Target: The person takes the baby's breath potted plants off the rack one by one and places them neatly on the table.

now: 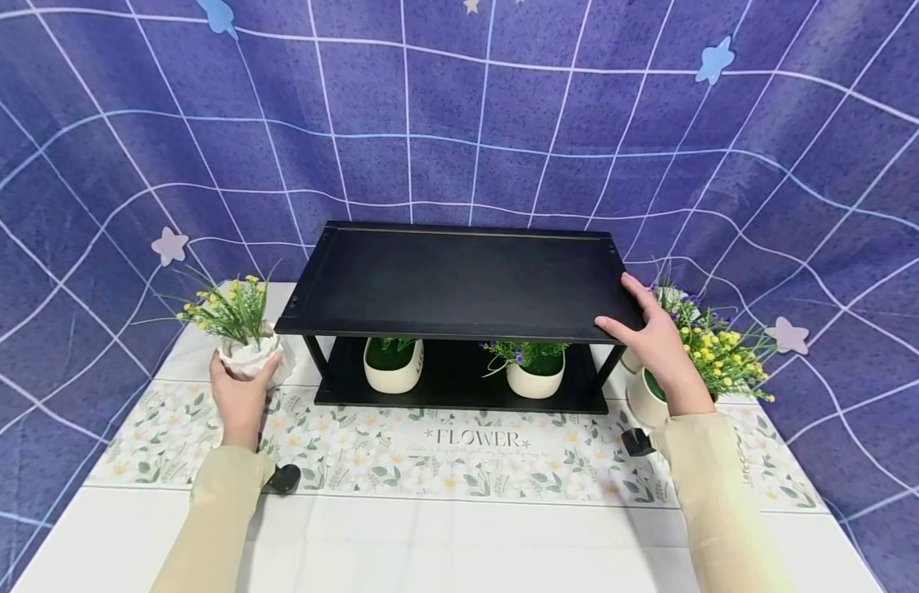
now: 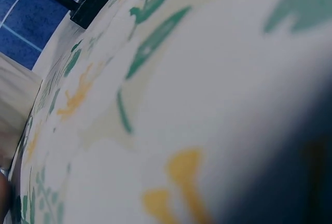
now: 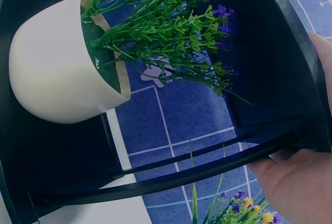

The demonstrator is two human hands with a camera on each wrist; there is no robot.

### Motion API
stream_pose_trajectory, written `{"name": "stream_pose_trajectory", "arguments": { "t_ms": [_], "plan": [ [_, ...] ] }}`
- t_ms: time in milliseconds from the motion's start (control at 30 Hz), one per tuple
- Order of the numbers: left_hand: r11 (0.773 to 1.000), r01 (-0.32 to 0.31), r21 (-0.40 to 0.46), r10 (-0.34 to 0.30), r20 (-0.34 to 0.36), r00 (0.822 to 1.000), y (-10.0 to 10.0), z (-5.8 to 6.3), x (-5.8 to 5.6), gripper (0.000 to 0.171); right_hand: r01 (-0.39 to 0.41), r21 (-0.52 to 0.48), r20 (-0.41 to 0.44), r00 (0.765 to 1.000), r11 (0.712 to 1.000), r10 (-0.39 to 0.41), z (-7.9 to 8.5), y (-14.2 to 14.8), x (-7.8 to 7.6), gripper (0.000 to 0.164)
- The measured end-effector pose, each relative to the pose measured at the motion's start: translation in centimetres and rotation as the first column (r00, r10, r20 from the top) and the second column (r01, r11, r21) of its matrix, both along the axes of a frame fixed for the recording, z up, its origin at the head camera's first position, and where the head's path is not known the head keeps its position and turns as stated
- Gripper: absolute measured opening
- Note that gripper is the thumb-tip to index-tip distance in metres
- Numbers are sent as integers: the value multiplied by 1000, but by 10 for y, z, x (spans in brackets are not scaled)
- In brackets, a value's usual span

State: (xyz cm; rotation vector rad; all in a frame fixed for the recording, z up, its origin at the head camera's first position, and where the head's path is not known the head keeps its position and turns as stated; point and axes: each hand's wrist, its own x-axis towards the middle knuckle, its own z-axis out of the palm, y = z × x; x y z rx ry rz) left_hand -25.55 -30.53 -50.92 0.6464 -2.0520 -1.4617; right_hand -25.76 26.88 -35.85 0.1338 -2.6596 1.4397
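A white, ruffled pot with yellow flowers is at the left of the black two-tier shelf. My left hand grips this pot from the near side, thumb on its right. My right hand holds the right end of the shelf's top board, its thumb over the front corner. Seen from the right wrist, that hand lies round the board's end, beside the side bars. The lower tier carries a white pot at left and a white pot with purple flowers at right. The left wrist view shows mostly tablecloth.
Right of the shelf, close to my right forearm, stand potted plants with yellow flowers and purple flowers. A white tablecloth with a floral band lies under everything. Behind hangs a purple-blue grid curtain.
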Motion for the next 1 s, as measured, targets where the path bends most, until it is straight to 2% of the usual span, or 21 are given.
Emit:
{"name": "stream_pose_trajectory", "arguments": {
  "t_ms": [200, 400, 800, 1000],
  "plan": [
    [998, 26, 54, -27, 11, 1000, -1, -1, 1, 104, 7, 2, -3, 1000, 1000, -7, 0, 0, 1, 84],
    [996, 37, 83, -38, 12, 999, -3, -3, 1, 102, 7, 7, 8, 1000, 1000, -7, -1, 0, 0, 85],
    [997, 38, 61, -36, -30, 999, -6, -4, 4, 94, -7, -2, 10, 1000, 1000, 7, 0, -3, 0, 84],
    [994, 71, 87, -68, -34, 997, -2, -3, 5, 91, 1, -3, 25, 1000, 1000, -1, 0, 0, 3, 85]
  ]
}}
